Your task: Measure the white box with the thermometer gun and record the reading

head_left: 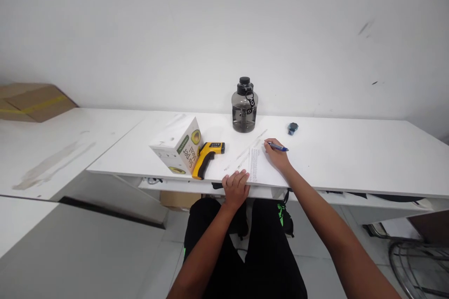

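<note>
On the white sheet of fine print — right hand gripping a blue pen, left hand flat, unclenched.

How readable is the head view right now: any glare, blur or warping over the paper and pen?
Head view: even, soft light with no hard glare; the white table nearly swallows the paper, whose print is too small to read. The pen in the right hand is sharp. Wide-angle warping bends the table edges; the left hand shows clearly.
</note>
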`<act>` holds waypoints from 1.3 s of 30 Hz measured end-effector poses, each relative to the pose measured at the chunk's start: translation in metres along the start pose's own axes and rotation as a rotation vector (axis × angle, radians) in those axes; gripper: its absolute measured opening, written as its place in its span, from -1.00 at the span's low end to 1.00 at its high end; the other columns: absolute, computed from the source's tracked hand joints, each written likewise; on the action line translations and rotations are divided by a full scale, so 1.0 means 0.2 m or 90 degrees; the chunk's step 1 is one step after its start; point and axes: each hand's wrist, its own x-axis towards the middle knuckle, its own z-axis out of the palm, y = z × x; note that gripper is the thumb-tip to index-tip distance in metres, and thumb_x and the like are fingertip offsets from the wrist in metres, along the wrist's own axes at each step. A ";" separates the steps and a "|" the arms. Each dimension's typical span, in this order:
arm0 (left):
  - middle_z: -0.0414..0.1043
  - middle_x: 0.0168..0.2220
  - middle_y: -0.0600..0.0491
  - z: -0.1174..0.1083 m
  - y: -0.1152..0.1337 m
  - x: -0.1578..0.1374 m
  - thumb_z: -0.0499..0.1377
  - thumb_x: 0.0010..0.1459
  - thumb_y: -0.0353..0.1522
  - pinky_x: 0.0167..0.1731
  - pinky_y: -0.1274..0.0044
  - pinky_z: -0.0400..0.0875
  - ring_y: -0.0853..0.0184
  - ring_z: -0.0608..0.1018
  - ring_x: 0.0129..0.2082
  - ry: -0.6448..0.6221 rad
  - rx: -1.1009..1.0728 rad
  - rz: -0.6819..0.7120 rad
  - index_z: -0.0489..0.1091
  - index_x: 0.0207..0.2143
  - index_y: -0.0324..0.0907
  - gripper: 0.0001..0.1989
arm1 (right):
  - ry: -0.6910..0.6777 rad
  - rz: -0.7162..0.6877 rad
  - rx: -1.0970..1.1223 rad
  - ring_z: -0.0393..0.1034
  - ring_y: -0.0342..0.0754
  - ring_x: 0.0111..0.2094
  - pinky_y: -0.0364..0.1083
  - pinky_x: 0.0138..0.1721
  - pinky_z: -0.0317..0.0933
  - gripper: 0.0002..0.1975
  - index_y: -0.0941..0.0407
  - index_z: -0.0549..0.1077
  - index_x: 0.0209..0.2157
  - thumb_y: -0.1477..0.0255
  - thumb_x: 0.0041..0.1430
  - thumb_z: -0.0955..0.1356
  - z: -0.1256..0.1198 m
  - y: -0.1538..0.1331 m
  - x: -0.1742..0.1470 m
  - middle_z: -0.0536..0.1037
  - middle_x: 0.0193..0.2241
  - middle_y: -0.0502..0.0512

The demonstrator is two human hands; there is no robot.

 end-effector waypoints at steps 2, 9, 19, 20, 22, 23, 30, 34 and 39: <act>0.59 -0.17 0.03 -0.01 0.00 0.01 0.15 0.14 -0.38 0.13 0.32 0.05 0.24 0.51 -0.09 0.002 -0.002 0.000 0.45 -0.08 -0.06 -0.73 | 0.001 -0.071 -0.011 0.43 -0.02 -0.36 -0.04 -0.24 0.28 -0.66 0.09 0.46 -0.12 0.18 0.17 0.29 0.00 0.02 0.00 0.53 -0.37 0.06; 0.59 -0.16 0.01 -0.02 0.01 0.02 0.14 0.15 -0.40 0.11 0.31 0.07 0.22 0.52 -0.09 -0.002 -0.006 -0.004 0.45 -0.10 -0.08 -0.74 | 0.008 -0.043 -0.057 0.34 -0.12 -0.55 -0.03 -0.31 0.31 -0.59 0.07 0.44 0.02 0.36 0.12 0.24 0.01 0.06 0.03 0.55 -0.22 0.09; 0.58 -0.13 0.00 0.00 0.00 -0.03 0.15 0.13 -0.37 0.14 0.30 0.05 0.20 0.50 -0.04 -0.063 -0.004 -0.038 0.47 -0.11 -0.04 -0.74 | 0.004 0.017 -0.001 0.37 -0.13 -0.55 -0.03 -0.27 0.34 -0.60 0.11 0.47 -0.04 0.36 0.09 0.25 0.02 0.06 0.04 0.60 -0.27 0.07; 0.57 -0.12 0.00 0.00 0.01 -0.02 0.14 0.13 -0.38 0.13 0.29 0.06 0.19 0.50 -0.04 -0.074 -0.007 -0.042 0.48 -0.11 -0.04 -0.73 | -0.002 0.019 -0.015 0.38 -0.12 -0.53 -0.03 -0.25 0.34 -0.59 0.12 0.46 -0.03 0.37 0.08 0.25 0.02 0.06 0.04 0.60 -0.28 0.07; 0.56 -0.08 -0.02 -0.04 0.02 0.00 0.13 0.13 -0.41 0.10 0.28 0.09 0.17 0.50 -0.02 -0.112 -0.013 -0.054 0.47 -0.09 -0.05 -0.71 | -0.013 0.013 -0.061 0.40 -0.09 -0.46 -0.02 -0.21 0.32 -0.57 0.13 0.45 0.00 0.40 0.08 0.24 0.02 0.06 0.05 0.60 -0.29 0.07; 0.55 -0.06 -0.03 -0.07 0.02 0.02 0.12 0.13 -0.43 0.09 0.27 0.10 0.17 0.49 -0.01 -0.137 -0.015 -0.059 0.46 -0.07 -0.06 -0.69 | -0.019 0.007 -0.093 0.40 -0.07 -0.42 -0.01 -0.18 0.31 -0.56 0.12 0.45 0.01 0.41 0.07 0.24 0.03 0.06 0.05 0.60 -0.29 0.07; 0.37 0.15 -0.12 -0.38 -0.06 0.23 0.19 0.13 -0.18 0.06 0.19 0.17 0.05 0.39 0.09 -0.345 0.045 -0.025 0.36 0.11 -0.06 -0.52 | -0.185 -0.014 -0.230 0.34 -0.10 -0.40 -0.05 -0.22 0.29 -0.35 0.10 0.20 0.25 0.41 0.09 0.30 0.04 0.03 0.08 0.50 -0.19 0.08; 0.37 0.07 -0.25 -0.48 -0.15 0.31 0.18 0.10 -0.04 -0.03 0.10 0.22 -0.06 0.39 0.01 -0.309 0.205 -0.263 0.34 0.12 -0.20 -0.38 | -0.224 -0.030 -0.276 0.38 -0.05 -0.31 -0.01 -0.16 0.29 -0.33 0.15 0.09 0.31 0.35 0.18 0.28 0.01 -0.06 0.04 0.44 -0.10 0.19; 0.28 0.12 -0.30 -0.52 -0.23 0.35 0.09 0.20 -0.13 -0.06 0.12 0.26 -0.08 0.35 0.04 -0.291 0.278 -0.327 0.30 0.14 -0.25 -0.45 | -0.159 -0.228 -0.301 0.40 -0.01 -0.33 0.06 -0.17 0.31 -0.49 0.15 0.20 0.24 0.35 0.28 0.17 0.01 -0.27 -0.13 0.39 0.02 0.29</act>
